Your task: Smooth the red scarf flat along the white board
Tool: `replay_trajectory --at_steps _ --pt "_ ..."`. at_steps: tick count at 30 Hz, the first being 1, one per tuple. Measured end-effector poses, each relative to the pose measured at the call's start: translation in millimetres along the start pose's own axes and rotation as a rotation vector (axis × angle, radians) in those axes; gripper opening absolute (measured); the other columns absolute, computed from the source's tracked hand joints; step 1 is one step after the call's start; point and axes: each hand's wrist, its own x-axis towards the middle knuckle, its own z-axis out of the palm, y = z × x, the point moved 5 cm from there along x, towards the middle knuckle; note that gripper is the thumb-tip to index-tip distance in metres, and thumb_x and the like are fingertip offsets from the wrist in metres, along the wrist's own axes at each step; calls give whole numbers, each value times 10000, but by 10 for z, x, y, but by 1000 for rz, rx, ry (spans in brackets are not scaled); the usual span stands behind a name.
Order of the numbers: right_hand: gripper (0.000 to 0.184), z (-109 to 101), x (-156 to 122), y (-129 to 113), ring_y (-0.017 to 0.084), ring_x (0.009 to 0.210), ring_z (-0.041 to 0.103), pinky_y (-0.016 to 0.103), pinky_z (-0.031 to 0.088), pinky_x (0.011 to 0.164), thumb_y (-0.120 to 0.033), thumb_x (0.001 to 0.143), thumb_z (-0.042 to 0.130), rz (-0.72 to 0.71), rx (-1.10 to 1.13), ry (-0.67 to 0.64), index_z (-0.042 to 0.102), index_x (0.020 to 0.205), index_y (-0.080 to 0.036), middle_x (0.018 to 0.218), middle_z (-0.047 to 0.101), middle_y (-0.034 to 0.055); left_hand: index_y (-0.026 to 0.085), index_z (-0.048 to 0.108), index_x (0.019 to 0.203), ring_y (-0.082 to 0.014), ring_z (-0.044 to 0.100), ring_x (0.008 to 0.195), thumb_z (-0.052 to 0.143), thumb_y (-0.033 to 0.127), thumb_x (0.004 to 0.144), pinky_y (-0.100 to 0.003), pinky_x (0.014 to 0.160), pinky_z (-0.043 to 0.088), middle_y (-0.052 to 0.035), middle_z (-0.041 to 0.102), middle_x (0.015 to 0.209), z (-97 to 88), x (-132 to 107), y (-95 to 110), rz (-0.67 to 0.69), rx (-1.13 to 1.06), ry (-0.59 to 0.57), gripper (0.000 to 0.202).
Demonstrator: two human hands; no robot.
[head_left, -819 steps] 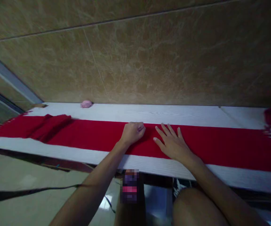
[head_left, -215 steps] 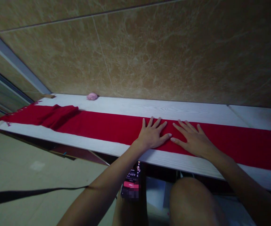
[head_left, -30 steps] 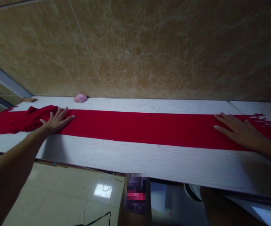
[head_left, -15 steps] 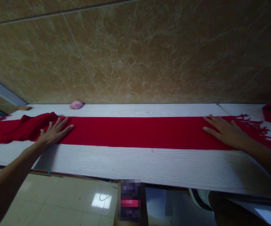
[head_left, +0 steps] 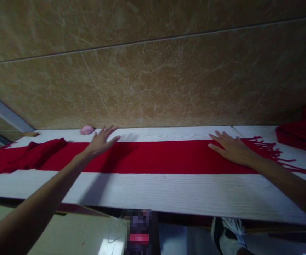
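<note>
Two bare hands were out over one long red cloth [head_left: 155,157]. The cloth lay along a white board [head_left: 147,193], from the left side of the view almost to the right side. Its middle was flat and smooth. Near its left end it was bunched up in bumpy folds [head_left: 48,150]. At its right end, a fringe [head_left: 268,150] of red strings spread out on the board.

The left hand [head_left: 101,141] was up above the cloth, with its fingers spread apart and nothing in them. Its dark shadow fell across the cloth and the board. The right hand [head_left: 228,148] looked to be resting on the cloth, close to the fringe. Its fingers were a little apart, and its thumb stuck out to the side. It was not gripping anything.

At the back, a small pink toy [head_left: 86,130] sat by the tiled wall [head_left: 153,81]. A brown block [head_left: 30,134] was at the far left. More red cloth [head_left: 299,136] sat folded at the far right. Below the board were a shoe [head_left: 227,242] and a thing too blurry to name [head_left: 139,237].
</note>
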Motion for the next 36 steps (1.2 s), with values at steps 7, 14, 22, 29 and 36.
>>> replay_trajectory --at_steps 7,14,22,29,36 --pt "865 38 29 -779 444 1688 222 784 201 1300 -792 1052 290 -84 -41 -87 434 1746 -295 1841 285 120 383 386 1745 -391 54 1743 257 820 1069 -708 1368 27 -15 236 1867 399 172 1947 431 -233 -160 814" --pt "779 242 3 -1098 393 1696 234 724 205 1329 -656 1097 291 -147 -30 -102 443 1739 -242 1839 288 118 309 289 1785 -381 27 1742 264 830 1063 -720 1369 -21 -65 181 1868 858 58 2619 563 -256 -312 891" --pt "717 295 16 -1023 399 1679 287 754 264 1300 -573 1123 288 -158 -4 25 455 1729 -229 1818 341 134 231 225 1798 -360 27 1744 239 791 1087 -698 1381 -8 -65 146 1867 810 -32 2591 569 -175 -323 905" --pt "664 396 21 -1037 352 1657 356 710 314 1301 -440 1142 229 -205 -23 34 476 1716 -214 1790 398 123 165 159 1801 -283 20 1749 147 546 1153 -629 1402 24 -54 119 1871 809 -60 2656 560 -141 -328 752" --pt "710 323 -11 -1063 374 1679 296 692 293 1318 -492 1137 298 -147 -38 71 425 1731 -124 1811 333 177 144 167 1797 -317 36 1747 185 549 1147 -667 1392 38 -81 129 1869 845 -61 2662 572 -104 -321 765"
